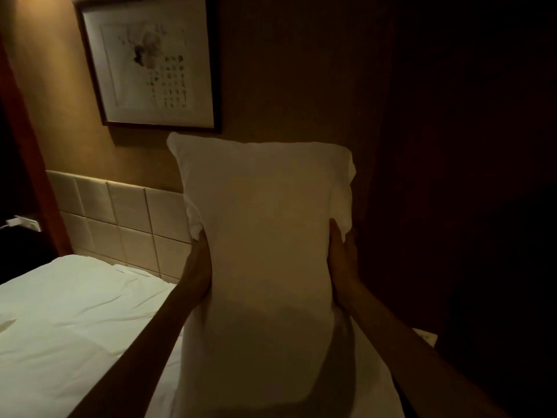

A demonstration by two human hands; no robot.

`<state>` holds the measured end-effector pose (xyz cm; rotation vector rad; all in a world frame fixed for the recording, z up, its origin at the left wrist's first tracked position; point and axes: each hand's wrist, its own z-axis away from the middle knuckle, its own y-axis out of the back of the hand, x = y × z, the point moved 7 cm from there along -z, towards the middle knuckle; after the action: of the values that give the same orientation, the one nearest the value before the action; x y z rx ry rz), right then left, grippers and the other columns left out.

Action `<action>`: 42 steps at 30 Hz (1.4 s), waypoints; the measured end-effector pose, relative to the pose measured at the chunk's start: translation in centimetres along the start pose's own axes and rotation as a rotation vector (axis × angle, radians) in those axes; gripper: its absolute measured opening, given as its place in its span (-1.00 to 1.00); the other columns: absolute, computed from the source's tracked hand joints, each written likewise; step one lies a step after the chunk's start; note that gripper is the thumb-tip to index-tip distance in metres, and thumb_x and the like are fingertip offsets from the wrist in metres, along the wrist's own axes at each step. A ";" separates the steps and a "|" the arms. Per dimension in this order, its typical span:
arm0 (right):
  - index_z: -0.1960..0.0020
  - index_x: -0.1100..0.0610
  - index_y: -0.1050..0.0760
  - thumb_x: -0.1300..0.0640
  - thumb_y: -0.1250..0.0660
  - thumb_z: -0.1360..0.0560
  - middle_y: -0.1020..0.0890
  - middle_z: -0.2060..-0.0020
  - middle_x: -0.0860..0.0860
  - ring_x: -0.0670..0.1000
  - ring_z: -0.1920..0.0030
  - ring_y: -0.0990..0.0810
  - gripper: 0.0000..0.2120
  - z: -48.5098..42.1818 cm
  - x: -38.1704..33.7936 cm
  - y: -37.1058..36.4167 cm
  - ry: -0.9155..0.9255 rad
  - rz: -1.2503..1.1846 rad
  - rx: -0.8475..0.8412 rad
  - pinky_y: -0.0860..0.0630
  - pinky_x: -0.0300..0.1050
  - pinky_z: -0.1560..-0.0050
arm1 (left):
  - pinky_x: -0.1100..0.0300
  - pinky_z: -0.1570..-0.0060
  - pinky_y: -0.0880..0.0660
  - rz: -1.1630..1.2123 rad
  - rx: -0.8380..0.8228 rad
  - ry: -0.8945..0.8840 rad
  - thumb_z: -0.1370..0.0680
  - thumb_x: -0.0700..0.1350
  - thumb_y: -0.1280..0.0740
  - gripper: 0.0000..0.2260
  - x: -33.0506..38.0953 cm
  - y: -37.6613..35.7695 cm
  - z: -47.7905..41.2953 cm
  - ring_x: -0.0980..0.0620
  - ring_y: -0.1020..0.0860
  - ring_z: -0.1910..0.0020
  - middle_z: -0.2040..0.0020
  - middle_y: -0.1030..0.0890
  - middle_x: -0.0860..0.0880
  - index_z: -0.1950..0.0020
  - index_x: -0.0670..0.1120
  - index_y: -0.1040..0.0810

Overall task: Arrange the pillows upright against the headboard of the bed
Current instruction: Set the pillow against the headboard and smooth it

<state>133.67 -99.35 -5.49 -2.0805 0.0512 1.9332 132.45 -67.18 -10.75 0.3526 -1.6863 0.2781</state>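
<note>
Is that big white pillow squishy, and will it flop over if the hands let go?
Probably squishy: the pillow pinches in where the left hand and right hand grip its sides. Likely light for its size, as a side grip alone holds it on end. Tall, narrow and soft, it may well flop if released.
</note>
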 end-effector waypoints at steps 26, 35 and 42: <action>-0.60 -0.13 -0.02 -0.38 -0.25 -0.48 -0.22 -0.55 -0.06 0.07 -0.46 -0.31 -0.18 -17.6 6.4 -14.9 -0.097 0.017 -0.267 -0.30 0.10 -0.44 | -0.23 -0.23 -0.53 -0.166 0.259 -0.059 -0.31 0.63 -0.04 -0.09 -1.4 1.3 -12.5 -0.16 -0.60 -0.19 -0.22 -0.61 -0.10 -0.40 0.01 -0.39; -0.60 -0.04 -0.08 -0.27 -0.23 -0.56 -0.22 -0.55 -0.03 0.03 -0.50 -0.26 -0.29 -24.1 8.1 -17.9 -0.031 0.007 -0.344 -0.21 -0.11 -0.42 | -0.17 -0.35 -0.43 -0.133 0.374 -0.037 -0.31 0.50 -0.14 -0.39 -1.0 -1.5 -14.7 -0.12 -0.52 -0.28 -0.26 -0.53 -0.03 -0.20 0.17 -0.37; -0.53 0.07 -0.26 -0.09 -0.23 -0.62 -0.34 -0.47 0.01 -0.08 -0.39 -0.32 -0.47 -26.4 10.5 -19.7 0.048 0.045 -0.315 -0.17 -0.38 -0.17 | -0.23 -0.31 -0.46 -0.235 0.385 -0.039 -0.42 0.47 -0.11 -0.24 -3.9 -0.3 -17.1 -0.11 -0.53 -0.29 -0.33 -0.53 -0.08 -0.44 0.00 -0.34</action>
<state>164.69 -85.06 -10.64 -2.3409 -0.2114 2.0277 148.66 -60.70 -12.21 0.8397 -1.6071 0.4233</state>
